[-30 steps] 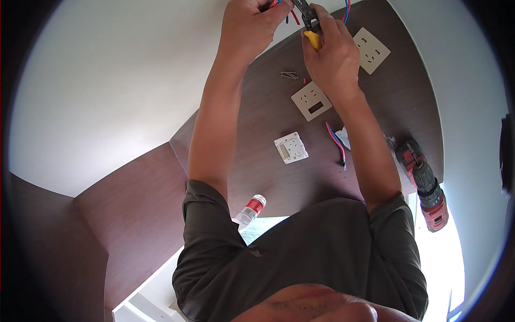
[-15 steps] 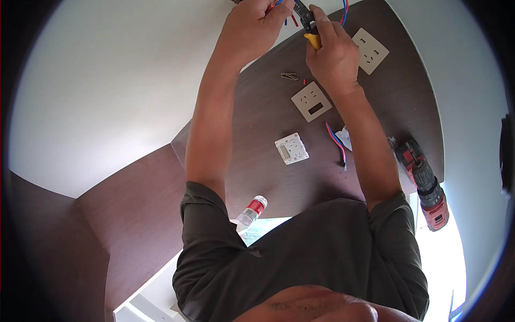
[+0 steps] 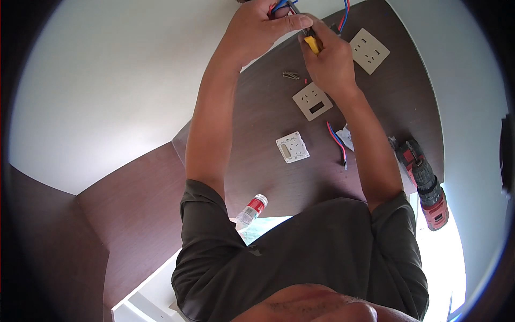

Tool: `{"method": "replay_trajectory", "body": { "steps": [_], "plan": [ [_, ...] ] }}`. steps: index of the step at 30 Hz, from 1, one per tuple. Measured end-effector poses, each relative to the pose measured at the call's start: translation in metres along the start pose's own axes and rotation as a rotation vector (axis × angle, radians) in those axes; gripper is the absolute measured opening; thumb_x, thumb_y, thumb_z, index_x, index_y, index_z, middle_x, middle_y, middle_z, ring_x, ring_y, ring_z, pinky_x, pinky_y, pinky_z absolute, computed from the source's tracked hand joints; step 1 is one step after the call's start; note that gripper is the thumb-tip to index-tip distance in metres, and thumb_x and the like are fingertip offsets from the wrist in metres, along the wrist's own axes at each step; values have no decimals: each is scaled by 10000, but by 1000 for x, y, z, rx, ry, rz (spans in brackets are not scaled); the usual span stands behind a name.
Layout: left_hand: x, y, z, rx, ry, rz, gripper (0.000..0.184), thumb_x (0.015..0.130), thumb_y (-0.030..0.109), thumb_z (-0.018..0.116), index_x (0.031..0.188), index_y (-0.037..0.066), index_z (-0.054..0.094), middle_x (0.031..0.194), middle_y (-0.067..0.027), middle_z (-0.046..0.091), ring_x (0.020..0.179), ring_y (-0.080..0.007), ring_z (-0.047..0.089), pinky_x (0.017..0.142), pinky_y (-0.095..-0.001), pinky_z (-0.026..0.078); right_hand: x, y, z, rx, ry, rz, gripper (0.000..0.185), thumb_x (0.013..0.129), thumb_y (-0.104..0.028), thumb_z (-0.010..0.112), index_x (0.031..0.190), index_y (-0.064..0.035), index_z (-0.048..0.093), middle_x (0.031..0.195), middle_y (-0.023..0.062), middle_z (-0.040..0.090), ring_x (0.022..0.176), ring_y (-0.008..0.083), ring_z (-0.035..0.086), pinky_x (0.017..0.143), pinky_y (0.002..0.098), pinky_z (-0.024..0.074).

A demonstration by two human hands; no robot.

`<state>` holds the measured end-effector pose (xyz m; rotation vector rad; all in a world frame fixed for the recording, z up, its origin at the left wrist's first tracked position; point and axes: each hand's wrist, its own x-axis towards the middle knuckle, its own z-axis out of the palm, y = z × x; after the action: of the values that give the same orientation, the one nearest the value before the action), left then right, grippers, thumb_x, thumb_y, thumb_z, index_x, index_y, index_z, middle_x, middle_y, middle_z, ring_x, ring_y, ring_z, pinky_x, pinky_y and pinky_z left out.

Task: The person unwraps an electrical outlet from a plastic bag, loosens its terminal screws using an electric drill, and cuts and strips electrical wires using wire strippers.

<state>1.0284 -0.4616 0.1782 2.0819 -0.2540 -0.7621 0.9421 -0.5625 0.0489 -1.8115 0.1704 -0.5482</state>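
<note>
At the top edge of the view my left hand (image 3: 255, 29) is closed on blue and red wires (image 3: 279, 6), its thumb stretched over towards the tool. My right hand (image 3: 331, 61) grips wire strippers with yellow-and-black handles (image 3: 311, 45); their jaws meet the wires beside my left fingers, partly hidden. More red and blue wire (image 3: 345, 15) hangs behind my right hand. Below the hands lies a beige socket plate (image 3: 313, 101), and another socket plate (image 3: 370, 51) is to the right. Several screws (image 3: 291, 75) lie near the first plate.
A white socket frame (image 3: 293, 147), cut red and blue wires (image 3: 337, 140) and a crumpled white wrapper (image 3: 346, 137) lie on the brown tabletop (image 3: 257, 172). A red-black power drill (image 3: 427, 185) is at the right edge, a plastic bottle (image 3: 252, 209) near my body.
My left thumb has extended right, over the strippers. My right hand has shifted slightly left, and its fingers have closed further around the handles.
</note>
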Motion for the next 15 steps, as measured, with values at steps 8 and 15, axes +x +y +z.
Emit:
{"method": "replay_trajectory", "body": {
  "steps": [8, 15],
  "plan": [
    [3, -5, -2, 220, 84, 92, 373, 872, 349, 784, 992, 13, 678, 858, -43, 640, 758, -136, 574, 675, -292, 467, -7, -34, -4, 214, -45, 332, 416, 898, -128, 694, 1309, -108, 632, 778, 125, 667, 650, 223, 642, 663, 344, 525],
    [2, -8, -5, 216, 44, 159, 353, 872, 353, 784, 1007, 40, 694, 811, -19, 628, 725, -132, 562, 674, -286, 469, -17, -35, 14, 301, 68, 396, 398, 900, -151, 680, 1289, -80, 635, 798, 95, 650, 694, 161, 611, 688, 294, 500]
  ]
}}
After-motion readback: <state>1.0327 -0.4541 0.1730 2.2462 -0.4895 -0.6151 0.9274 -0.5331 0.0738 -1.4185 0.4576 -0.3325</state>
